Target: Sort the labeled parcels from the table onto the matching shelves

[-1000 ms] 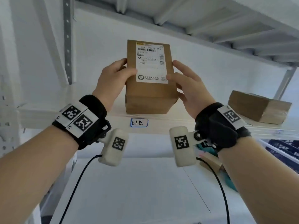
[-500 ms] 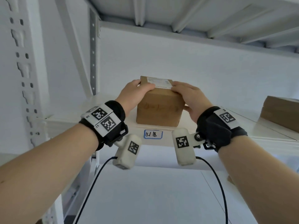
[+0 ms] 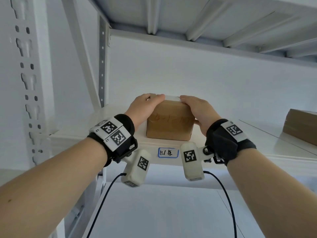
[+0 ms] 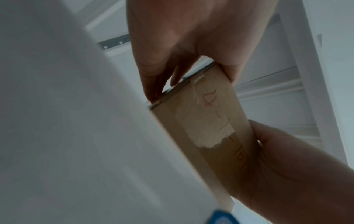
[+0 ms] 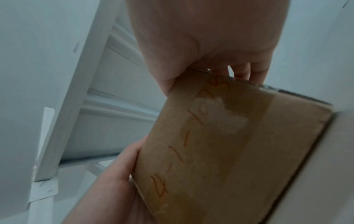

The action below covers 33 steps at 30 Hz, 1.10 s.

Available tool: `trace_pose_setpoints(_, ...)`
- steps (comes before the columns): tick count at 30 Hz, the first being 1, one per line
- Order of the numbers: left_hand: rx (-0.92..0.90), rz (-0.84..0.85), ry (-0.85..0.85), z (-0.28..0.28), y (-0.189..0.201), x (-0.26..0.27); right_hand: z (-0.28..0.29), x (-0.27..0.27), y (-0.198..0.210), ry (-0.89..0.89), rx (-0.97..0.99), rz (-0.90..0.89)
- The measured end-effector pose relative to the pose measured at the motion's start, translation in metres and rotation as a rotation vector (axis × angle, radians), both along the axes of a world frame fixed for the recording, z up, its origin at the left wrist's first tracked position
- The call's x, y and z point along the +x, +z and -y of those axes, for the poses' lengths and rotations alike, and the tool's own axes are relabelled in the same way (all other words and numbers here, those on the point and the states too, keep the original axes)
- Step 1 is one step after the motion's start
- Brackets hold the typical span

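Observation:
A brown cardboard parcel [image 3: 169,122] with orange handwriting on its near face lies flat on the white shelf [image 3: 120,146], just behind a blue-framed handwritten shelf tag [image 3: 168,152]. My left hand [image 3: 145,107] grips its left side with the thumb over the top edge. My right hand [image 3: 199,109] grips the right side the same way. The left wrist view shows the parcel [image 4: 208,128] against the shelf edge with my left hand [image 4: 191,50] on its end, and the right wrist view shows the parcel [image 5: 229,144] with my right hand [image 5: 208,45] on its end.
A second brown parcel [image 3: 301,127] lies further right on the same shelf. A perforated white upright [image 3: 29,83] stands at the left. Another shelf's ribbed underside [image 3: 205,18] is overhead. A lower shelf surface [image 3: 154,212] spreads beneath my wrists.
The parcel went from upright, label facing me, to lying flat on the shelf behind the tag. Both hands moved forward with it and still hold its sides.

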<state>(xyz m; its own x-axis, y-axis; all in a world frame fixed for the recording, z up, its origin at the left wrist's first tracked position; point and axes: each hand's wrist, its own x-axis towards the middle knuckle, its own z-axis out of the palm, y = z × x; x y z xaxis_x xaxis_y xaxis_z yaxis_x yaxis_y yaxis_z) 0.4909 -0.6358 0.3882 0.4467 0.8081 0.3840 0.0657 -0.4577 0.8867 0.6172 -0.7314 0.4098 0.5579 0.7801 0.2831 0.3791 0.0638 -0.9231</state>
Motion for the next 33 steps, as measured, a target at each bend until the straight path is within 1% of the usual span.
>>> trace_pose_setpoints(11, -0.018, 0.004, -0.043, -0.008, 0.002, 0.001, -0.007, 0.003, 0.002, -0.026, -0.04, 0.004)
trace_pose_setpoints(18, -0.015, -0.002, -0.042, -0.012, -0.001, 0.002, -0.009, 0.002, 0.0, -0.033, -0.058, 0.0)
trace_pose_setpoints(25, -0.029, -0.007, -0.032, -0.01, -0.001, 0.002, -0.013, 0.006, -0.002, -0.031, -0.033, 0.007)
trace_pose_setpoints(30, -0.024, -0.023, -0.038, -0.01, 0.002, 0.002, -0.012, 0.001, 0.001, -0.023, -0.066, -0.047)
trace_pose_setpoints(33, -0.016, -0.052, -0.037, -0.009, 0.007, -0.002, -0.008, 0.0, 0.001, -0.027, -0.061, -0.047)
